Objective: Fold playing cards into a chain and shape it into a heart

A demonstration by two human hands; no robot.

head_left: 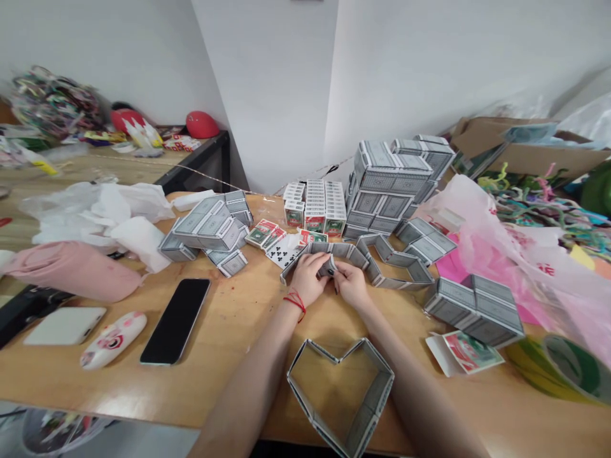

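My left hand (308, 278), with a red string at the wrist, and my right hand (351, 283) meet at the table's middle, both pinched on a folded strip of grey-backed playing cards (329, 262). That strip joins an unfinished card outline (334, 250) that runs right into a card heart (396, 267). A finished heart frame of cards (341, 394) lies between my forearms near the front edge. Loose face-up cards (282, 253) lie just left of my hands.
Card boxes (315, 207) and tall stacks of card blocks (396, 181) stand behind. More blocks lie left (210, 229) and right (477, 308). A black phone (175, 321), white power bank (64, 326), pink cloth (71, 270) and pink plastic bag (515, 254) crowd the sides.
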